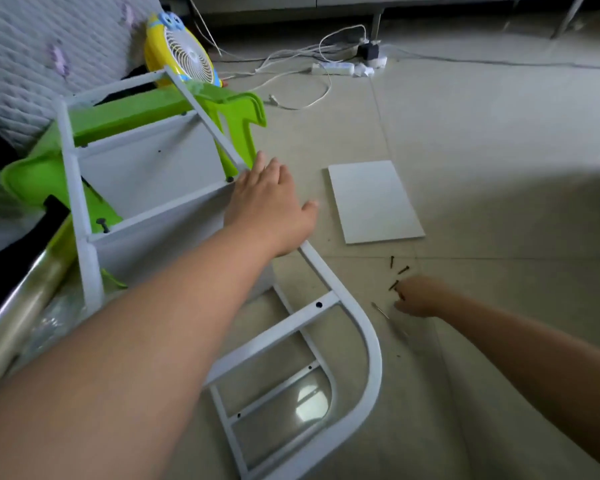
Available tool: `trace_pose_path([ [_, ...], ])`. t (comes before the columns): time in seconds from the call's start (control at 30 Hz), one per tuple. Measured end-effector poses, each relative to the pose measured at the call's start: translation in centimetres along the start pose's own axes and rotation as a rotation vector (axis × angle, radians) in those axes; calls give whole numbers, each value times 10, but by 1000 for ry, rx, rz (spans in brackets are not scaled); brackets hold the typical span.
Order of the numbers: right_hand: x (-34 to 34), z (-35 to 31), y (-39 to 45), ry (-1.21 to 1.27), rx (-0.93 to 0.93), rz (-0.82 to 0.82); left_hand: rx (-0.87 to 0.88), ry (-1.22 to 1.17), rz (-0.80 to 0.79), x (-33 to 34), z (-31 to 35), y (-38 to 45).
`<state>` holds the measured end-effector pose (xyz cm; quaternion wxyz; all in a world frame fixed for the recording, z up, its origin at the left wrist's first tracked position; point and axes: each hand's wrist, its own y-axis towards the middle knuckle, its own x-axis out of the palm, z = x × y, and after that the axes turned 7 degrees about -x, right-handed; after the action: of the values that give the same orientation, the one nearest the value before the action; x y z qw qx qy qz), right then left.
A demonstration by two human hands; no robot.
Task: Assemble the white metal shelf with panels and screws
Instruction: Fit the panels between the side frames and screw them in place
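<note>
Left hand (269, 202), fingers straight, resting on shelf frame (355, 327); right hand (418, 297) pinching at screws (397, 277) on floor.

We see a pale tiled floor (499, 140) carrying everything. Near the centre, a loose white panel (373, 201) lies flat on it. Just below the panel, toward five o'clock, a few dark screws (397, 271) lie scattered on the tiles. From the centre toward seven o'clock the white shelf frame (361, 341) lies on its side. At twelve o'clock a white power strip (333, 68) and tangled cables (309, 98) rest on the floor.
</note>
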<state>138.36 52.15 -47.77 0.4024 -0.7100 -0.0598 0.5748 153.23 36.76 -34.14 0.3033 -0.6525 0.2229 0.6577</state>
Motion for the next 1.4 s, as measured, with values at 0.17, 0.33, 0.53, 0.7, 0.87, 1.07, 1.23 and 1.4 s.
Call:
trace_pose_path([
  [0.17, 65, -7, 4, 90, 95, -106, -9, 36, -10, 2, -2, 2],
  [0.33, 95, -6, -5, 159, 210, -9, -5, 46, -25, 4, 3, -1],
  [0.53, 49, -14, -3, 197, 190, 119, -9, 38, -27, 4, 1, -1],
  [0.7, -20, -27, -7, 500, 173, 481, 5, -7, -50, 6, 5, -2],
  [0.87, -105, -55, -28, 855, 78, 874, -17, -178, -11, -13, -15, -2],
  [1.07, -164, -116, -75, 506, -436, 1288, -216, -328, 155, -25, -70, -23],
  [1.23, -188, -168, -89, 585, -663, 1231, -354, -314, 323, -26, -108, -50],
  [1.4, -196, -207, -100, 440, -831, 1087, -476, -445, 330, -10, -137, -78],
])
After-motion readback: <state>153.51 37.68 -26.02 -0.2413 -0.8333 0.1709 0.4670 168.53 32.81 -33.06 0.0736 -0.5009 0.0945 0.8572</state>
